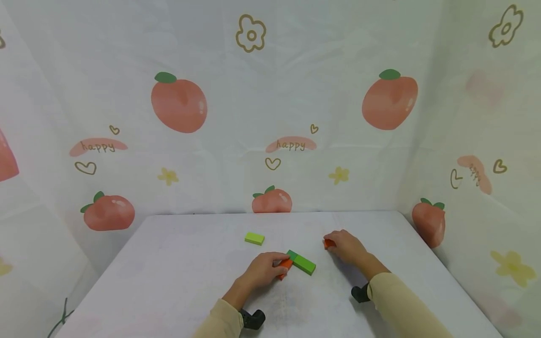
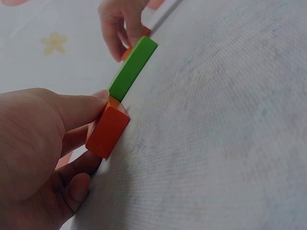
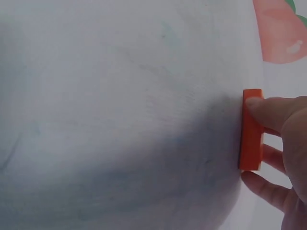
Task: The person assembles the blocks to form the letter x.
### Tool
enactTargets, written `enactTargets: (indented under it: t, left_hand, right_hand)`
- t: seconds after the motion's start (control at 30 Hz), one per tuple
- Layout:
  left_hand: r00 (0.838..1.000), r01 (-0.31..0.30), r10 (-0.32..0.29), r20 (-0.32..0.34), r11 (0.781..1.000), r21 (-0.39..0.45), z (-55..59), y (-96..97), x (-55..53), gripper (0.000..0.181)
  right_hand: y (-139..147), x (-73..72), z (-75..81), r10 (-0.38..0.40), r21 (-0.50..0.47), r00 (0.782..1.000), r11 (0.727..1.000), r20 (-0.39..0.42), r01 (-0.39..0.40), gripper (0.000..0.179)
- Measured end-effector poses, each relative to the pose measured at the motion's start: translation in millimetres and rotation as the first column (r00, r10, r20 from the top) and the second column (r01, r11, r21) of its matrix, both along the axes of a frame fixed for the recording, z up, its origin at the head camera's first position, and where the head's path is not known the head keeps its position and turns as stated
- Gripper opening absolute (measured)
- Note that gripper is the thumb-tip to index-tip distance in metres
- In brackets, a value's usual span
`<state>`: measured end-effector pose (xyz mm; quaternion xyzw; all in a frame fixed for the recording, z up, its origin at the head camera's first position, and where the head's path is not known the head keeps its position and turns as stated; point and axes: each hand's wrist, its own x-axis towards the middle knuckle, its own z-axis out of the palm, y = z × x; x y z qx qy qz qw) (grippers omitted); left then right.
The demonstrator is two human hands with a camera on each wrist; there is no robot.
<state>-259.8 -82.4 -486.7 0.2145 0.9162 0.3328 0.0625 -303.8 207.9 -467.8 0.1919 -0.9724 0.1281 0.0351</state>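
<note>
My left hand (image 1: pixel 263 269) pinches an orange block (image 2: pixel 109 130) between thumb and fingers, low over the white tabletop. That block lies right at the end of a green block (image 1: pixel 305 265), whose far end in the head view is a darker green piece (image 1: pixel 291 254). Farther right and back, my right hand (image 1: pixel 347 246) grips a second orange block (image 3: pixel 251 132), its thumb pressed on the broad face and the fingers behind. In the head view most of this block is hidden by the fingers.
A yellow-green block (image 1: pixel 254 238) lies on the white table (image 1: pixel 177 272), behind and left of my left hand. The fruit-printed cloth (image 1: pixel 228 94) rises along the table's back and sides. Each wrist wears a black device (image 1: pixel 253 319).
</note>
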Motion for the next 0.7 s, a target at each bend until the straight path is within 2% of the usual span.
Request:
enactTargets:
  t: [0.43,0.7]
  left_hand:
    - [1.000,-0.002,0.002,0.007,1.000,0.005,0.0,-0.1,0.3,0.039]
    - [1.000,-0.001,0.001,0.000,1.000,0.001,0.6,0.4,1.3,0.040]
  right_hand:
    - [-6.1,-2.6,13.0,0.007,0.012,0.997,1.000,0.081,-0.008,0.033]
    - [-9.7,-3.2,20.3,0.011,0.021,0.997,1.000,0.082,-0.013,0.032]
